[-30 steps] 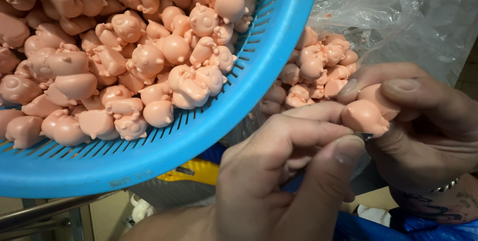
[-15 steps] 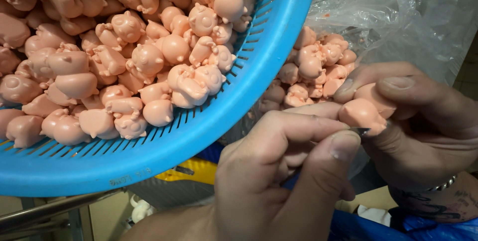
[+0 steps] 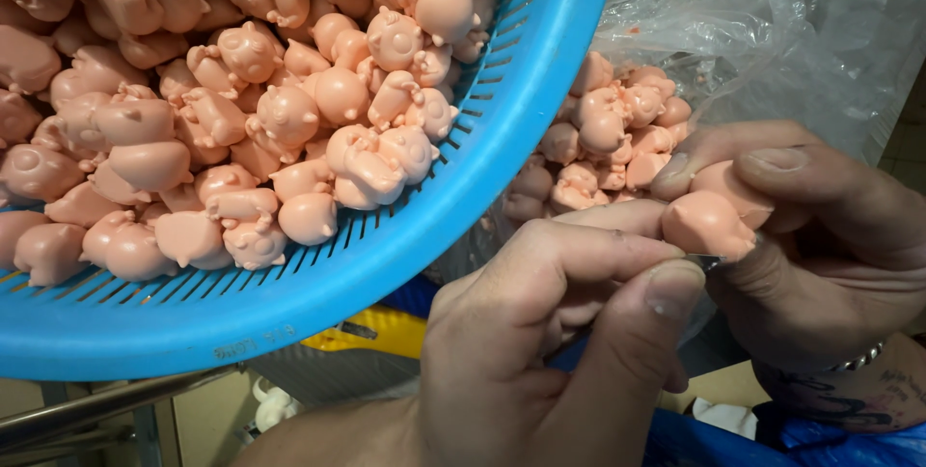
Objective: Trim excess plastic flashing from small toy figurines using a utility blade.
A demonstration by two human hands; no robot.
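Here, notes by item, places given as positions in the frame.

Right hand (image 3: pixel 820 245): sitting at the right edge, fingers curled and closed around one pink figure (image 3: pixel 709 221); thumb lying over the top, forefinger pressing behind.

Pink figure: resting right of centre, pinched between right thumb and fingers, rounded end pointing toward the frame's middle.

Left hand (image 3: pixel 540 351): rising from the bottom centre, closed in a narrow pinch; thumb and forefinger pressing together on a thin metal blade (image 3: pixel 706 260); most of the tool hidden under the fingers, so kind not clear.

Blade: showing only as a small grey sliver just under the held figure, touching or nearly touching its lower edge; cannot tell which.

Blue basket (image 3: pixel 405 264): filling the upper left and centre, tilted, slotted wall facing the lens, rim sweeping from the top centre down to the lower left.

Heap in basket (image 3: pixel 241 129): lying piled against the wall, many small pink animal-shaped figures, facing every way.

Clear plastic bag (image 3: pixel 772 33): spreading across the upper right, crinkled, behind the basket rim.

Figures in bag (image 3: pixel 608 139): lying in a smaller heap, centre right, just above the right hand's fingers.

Wrist band (image 3: pixel 854 363): showing as a thin metal band at the lower right, on the right wrist.

Metal bar (image 3: pixel 116 409): slanting across the lower left, under the basket.
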